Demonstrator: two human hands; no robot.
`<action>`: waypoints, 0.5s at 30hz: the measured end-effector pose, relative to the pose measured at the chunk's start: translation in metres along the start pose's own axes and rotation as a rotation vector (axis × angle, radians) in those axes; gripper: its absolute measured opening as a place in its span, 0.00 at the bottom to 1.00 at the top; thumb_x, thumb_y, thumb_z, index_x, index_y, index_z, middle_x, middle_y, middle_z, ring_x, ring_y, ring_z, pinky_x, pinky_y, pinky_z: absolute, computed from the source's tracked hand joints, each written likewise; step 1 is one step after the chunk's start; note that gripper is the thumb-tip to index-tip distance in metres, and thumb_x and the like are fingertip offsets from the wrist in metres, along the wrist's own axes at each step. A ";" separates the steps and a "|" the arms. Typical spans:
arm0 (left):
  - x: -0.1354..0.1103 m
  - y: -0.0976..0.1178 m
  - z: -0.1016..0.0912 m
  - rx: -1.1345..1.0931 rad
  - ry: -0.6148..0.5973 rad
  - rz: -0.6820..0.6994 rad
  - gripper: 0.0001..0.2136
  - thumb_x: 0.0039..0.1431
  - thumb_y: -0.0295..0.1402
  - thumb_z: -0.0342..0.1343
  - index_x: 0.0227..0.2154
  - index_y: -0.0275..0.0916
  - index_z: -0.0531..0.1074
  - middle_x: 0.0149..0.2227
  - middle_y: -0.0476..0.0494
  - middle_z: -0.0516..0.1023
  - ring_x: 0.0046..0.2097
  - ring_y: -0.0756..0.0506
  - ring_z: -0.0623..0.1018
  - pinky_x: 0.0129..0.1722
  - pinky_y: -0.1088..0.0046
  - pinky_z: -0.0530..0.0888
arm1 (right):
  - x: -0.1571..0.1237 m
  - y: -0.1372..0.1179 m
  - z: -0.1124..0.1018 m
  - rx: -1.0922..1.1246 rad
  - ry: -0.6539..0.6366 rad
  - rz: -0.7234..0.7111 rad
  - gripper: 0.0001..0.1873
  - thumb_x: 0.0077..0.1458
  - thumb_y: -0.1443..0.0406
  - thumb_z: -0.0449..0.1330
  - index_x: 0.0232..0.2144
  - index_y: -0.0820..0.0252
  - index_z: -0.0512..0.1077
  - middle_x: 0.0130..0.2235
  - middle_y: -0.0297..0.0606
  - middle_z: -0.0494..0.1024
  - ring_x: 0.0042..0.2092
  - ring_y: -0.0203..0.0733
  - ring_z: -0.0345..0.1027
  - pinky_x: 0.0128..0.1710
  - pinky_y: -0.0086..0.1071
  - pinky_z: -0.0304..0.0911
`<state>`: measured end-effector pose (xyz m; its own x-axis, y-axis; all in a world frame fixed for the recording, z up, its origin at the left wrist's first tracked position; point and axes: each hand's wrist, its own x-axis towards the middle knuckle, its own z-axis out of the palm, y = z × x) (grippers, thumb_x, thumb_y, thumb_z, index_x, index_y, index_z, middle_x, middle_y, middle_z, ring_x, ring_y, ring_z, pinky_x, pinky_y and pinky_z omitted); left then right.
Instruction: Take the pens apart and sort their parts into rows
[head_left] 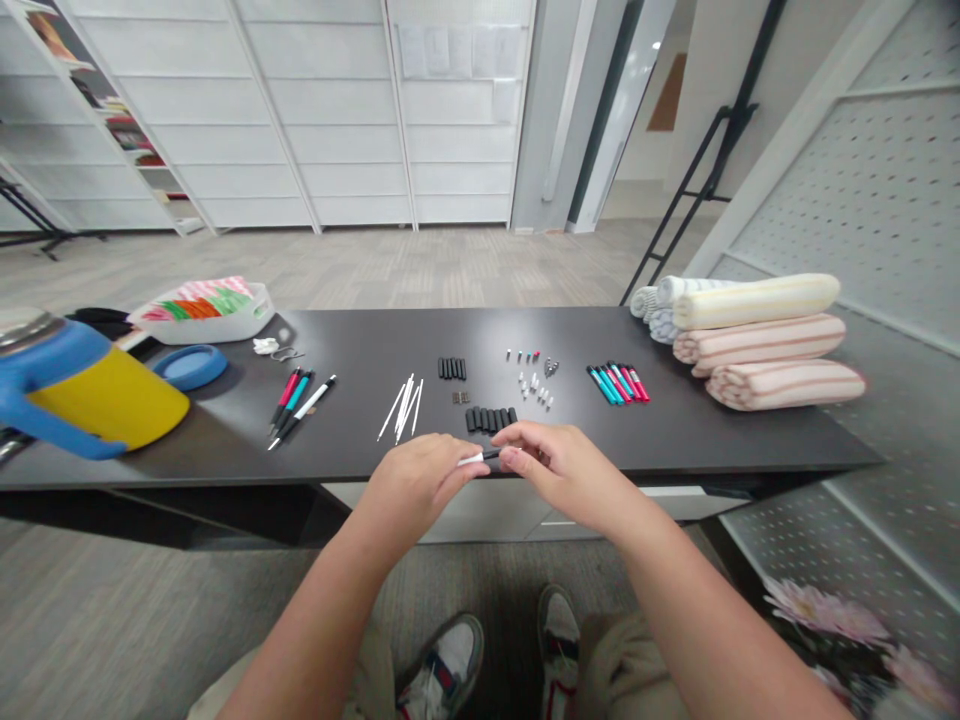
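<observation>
Head camera view: above the near edge of the black desk point(360, 335), around its middle, the left hand point(424, 478) pinches the white barrel of a partly black pen point(472, 459) between thumb and fingers. Thumb and forefinger of the right hand point(562, 468) curve in at the black end; whether they grip it cannot be told. Just beyond the hands lies a row of thick black grips point(491, 419), with two little clusters of springs point(460, 398) and slimmer black tubes point(452, 369) farther toward the far edge. Thin white refills point(403, 408) lie loosely fanned left of these, and three pens point(300, 408) lie nearer the left edge. Teal and pink barrels point(618, 383) lie side by side toward the right edge; rolled towels point(772, 340) are stacked at the far right corner.
</observation>
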<state>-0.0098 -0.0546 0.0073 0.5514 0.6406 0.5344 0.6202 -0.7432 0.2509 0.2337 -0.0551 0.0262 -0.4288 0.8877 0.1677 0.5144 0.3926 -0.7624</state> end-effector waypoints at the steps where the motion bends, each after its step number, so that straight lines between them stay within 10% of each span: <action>1: 0.000 0.000 0.000 -0.003 0.001 0.000 0.13 0.74 0.41 0.53 0.44 0.39 0.78 0.39 0.45 0.85 0.41 0.45 0.84 0.43 0.69 0.77 | 0.000 0.000 0.000 -0.023 -0.007 -0.011 0.13 0.70 0.57 0.57 0.40 0.56 0.79 0.34 0.33 0.82 0.33 0.36 0.72 0.35 0.29 0.60; 15: -0.001 0.000 0.001 -0.004 -0.029 -0.035 0.13 0.74 0.42 0.54 0.44 0.40 0.78 0.40 0.45 0.85 0.42 0.45 0.84 0.43 0.70 0.77 | 0.001 0.001 0.001 -0.044 0.033 -0.048 0.12 0.69 0.58 0.58 0.38 0.55 0.79 0.34 0.35 0.82 0.33 0.39 0.72 0.35 0.31 0.62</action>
<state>-0.0097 -0.0554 0.0061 0.5457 0.6713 0.5015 0.6372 -0.7211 0.2720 0.2331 -0.0542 0.0246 -0.4295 0.8747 0.2246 0.5259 0.4444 -0.7252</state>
